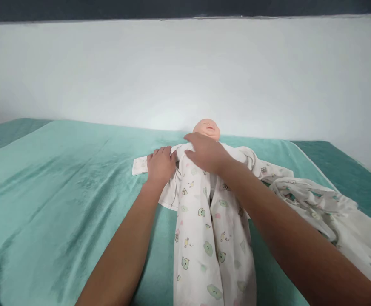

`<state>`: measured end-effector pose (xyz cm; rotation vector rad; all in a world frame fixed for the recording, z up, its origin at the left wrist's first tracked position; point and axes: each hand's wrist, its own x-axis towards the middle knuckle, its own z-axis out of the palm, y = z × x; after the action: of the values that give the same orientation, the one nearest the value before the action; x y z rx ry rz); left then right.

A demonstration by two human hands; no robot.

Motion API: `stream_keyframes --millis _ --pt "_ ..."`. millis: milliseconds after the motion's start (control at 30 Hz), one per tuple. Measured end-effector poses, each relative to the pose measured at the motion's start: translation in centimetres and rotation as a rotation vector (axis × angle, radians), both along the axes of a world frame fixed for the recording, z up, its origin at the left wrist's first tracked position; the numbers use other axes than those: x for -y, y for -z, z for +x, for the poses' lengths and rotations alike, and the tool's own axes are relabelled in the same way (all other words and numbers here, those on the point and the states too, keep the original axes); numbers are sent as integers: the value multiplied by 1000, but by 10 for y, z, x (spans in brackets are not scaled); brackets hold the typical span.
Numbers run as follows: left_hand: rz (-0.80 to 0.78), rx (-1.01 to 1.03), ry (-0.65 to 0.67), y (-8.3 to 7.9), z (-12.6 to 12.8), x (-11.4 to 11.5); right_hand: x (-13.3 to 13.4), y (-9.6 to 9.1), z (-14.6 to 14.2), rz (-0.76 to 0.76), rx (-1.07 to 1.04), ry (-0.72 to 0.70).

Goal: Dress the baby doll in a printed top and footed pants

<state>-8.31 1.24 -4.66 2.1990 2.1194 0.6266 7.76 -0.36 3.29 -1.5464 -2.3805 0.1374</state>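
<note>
A baby doll (207,126) lies on its back on a teal blanket (61,191), head toward the wall. It wears a white garment (204,229) printed with small animals, open down the front. My left hand (160,165) grips the garment's left sleeve near the doll's shoulder, fingers curled on the cloth. My right hand (206,152) rests on the doll's chest just below the chin, fingers closed on the garment's collar edge.
A second white printed cloth (329,216) lies crumpled on the blanket to the right of the doll. A pale wall (185,72) rises directly behind the bed. The blanket's right edge drops off near the far right.
</note>
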Motion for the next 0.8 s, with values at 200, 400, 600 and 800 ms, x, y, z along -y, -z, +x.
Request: stream_keyframes --millis 200,400,600,800 --pt "-29 -55 -44 0 -2 -6 -17 2 -35 -87 467 -118" --pt "-81 -14 -97 0 -7 -13 -12 0 -13 -83 432 -93" --pt "-67 1 -89 1 -6 -14 -33 5 -39 -113 497 -181" --pt "-106 -14 -80 -3 -9 -13 -46 13 -59 -213 555 -196"
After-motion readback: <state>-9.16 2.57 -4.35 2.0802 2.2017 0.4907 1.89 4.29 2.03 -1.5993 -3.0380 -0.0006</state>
